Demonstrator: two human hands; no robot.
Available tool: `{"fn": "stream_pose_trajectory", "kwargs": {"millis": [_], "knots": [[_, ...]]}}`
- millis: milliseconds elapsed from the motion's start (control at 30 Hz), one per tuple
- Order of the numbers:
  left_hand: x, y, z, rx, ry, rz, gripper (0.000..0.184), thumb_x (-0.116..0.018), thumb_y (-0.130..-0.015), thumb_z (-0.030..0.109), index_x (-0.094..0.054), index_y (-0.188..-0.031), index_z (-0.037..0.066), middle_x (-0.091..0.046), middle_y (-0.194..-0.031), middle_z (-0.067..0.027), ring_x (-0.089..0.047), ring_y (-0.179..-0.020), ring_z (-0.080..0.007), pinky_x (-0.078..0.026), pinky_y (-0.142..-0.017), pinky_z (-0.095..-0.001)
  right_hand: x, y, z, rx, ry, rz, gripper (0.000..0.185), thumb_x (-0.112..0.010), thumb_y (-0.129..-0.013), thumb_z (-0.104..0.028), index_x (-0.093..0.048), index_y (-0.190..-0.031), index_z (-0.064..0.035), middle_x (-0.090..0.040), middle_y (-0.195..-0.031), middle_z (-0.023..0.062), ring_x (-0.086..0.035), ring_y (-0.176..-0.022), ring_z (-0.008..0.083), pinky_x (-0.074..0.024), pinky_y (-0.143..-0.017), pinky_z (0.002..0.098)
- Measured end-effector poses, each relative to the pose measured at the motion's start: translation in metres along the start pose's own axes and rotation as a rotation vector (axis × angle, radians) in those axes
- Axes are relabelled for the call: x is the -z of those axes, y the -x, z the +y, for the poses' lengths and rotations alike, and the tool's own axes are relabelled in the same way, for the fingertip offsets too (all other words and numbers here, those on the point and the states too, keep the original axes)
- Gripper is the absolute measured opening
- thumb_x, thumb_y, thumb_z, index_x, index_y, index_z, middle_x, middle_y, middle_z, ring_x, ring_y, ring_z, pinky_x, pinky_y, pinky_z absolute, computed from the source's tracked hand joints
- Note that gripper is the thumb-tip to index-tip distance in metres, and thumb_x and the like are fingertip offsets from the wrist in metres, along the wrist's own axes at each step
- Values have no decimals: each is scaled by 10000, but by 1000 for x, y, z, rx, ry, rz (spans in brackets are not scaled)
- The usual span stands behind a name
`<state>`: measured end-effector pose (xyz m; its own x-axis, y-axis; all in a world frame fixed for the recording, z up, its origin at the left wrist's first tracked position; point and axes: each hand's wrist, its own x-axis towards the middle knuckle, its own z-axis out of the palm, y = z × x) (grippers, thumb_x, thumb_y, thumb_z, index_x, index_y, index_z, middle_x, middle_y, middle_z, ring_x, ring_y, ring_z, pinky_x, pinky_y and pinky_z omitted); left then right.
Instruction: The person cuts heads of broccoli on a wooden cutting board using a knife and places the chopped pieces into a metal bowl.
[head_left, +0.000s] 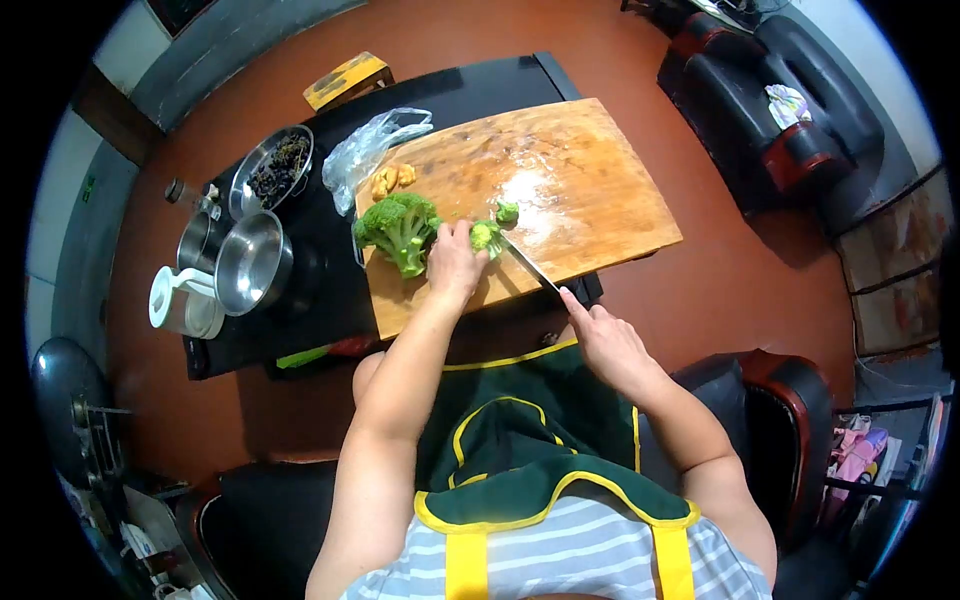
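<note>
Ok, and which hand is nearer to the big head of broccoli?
Left. The left hand is right beside the big broccoli, its fingers at a small floret; the right hand is farther off, past the board's near edge, holding the knife.

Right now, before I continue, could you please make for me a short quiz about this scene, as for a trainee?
1. Multiple choice: What does the right hand hold?
A) the plastic bag
B) the knife
C) the jug
2. True or false: The yellow, knobby piece lies on the cutting board, beside the large head of broccoli.
3. Fill in the missing word: The dark food lies in a metal ____.

Key: 1: B; 2: true; 3: bowl
</note>
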<state>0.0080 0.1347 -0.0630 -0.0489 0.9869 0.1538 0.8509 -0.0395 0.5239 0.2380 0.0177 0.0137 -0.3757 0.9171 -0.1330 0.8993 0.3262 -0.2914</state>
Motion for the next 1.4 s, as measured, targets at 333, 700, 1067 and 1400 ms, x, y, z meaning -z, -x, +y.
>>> {"fn": "stream_pose_trajectory", "kwargs": {"millis": [333, 700, 1067, 1400], "knots": [[3, 0, 1, -29, -15, -29, 433, -719, -684, 184, -573, -1088, 129, -532, -1020, -127, -582, -926, -330, -489, -790, -430, -7, -2, 1, 64, 95, -78, 611, -467, -802, 28, -338, -1395, -48, -581, -839, 205, -590, -748, 339, -496, -694, 432], [-1, 4, -7, -89, -21, -2, 422, -708, -695, 171, -587, -1096, 125, -562, -1023, -136, -586, -924, -334, -488, -803, -426, -39, -19, -13, 14, 63, -74, 674, -503, -805, -37, -233, -1422, -12, -587, -804, 214, -632, -697, 336, -531, -581, 425], [2, 23, -16, -409, -417, 236, 432, -542, -777, 63, -552, -1201, 147, -432, -1293, -163, -439, -1171, -304, -376, -940, -406, -11, -6, 22, -64, -454, 82, 440, -417, -954, -187, -356, -1389, -166, -616, -994, 248, -595, -901, 414, -492, -806, 449], [-34, -8, 20, -437, -862, 47, 203, -565, -772, 244, -697, -864, 121, -509, -1012, -48, -425, -1039, -194, -261, -868, -382, -17, 0, 27, -79, -435, 263, 445, -427, -951, -203, -353, -1387, -159, -615, -954, 252, -596, -882, 404, -490, -788, 462]]}}
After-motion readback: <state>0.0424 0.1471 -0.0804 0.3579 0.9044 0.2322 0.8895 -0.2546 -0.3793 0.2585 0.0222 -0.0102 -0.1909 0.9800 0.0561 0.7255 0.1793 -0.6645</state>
